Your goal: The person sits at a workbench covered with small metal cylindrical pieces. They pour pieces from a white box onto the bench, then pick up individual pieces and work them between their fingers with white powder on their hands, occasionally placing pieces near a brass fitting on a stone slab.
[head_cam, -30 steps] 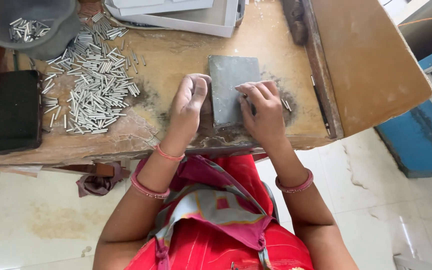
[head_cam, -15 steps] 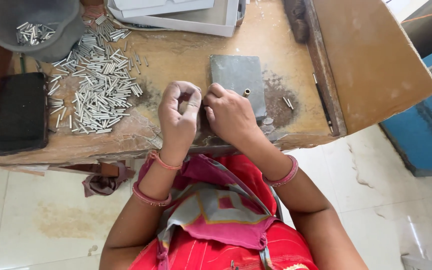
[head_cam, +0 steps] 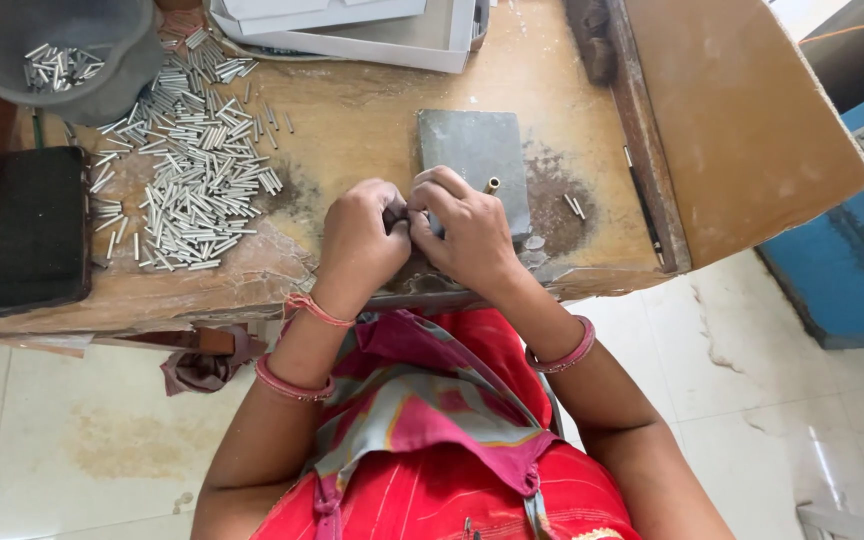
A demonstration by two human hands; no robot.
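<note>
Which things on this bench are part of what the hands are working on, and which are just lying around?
In use:
left hand
right hand
grey block
small brass tube
pile of metal tubes

Lying about:
black phone
grey bowl
white boxes
cloth rag

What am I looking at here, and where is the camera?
The camera sits on a person's head and looks down, so you see their own two bare hands at a worn wooden bench. The left hand and right hand meet in front of a grey block, fingers pinched together; what they pinch is too small to tell. A short brass tube stands on the block by the right hand. To the left lies a heap of small metal tubes, with more in a grey bowl. A black flat case lies at the far left, and a white tray at the back.
</note>
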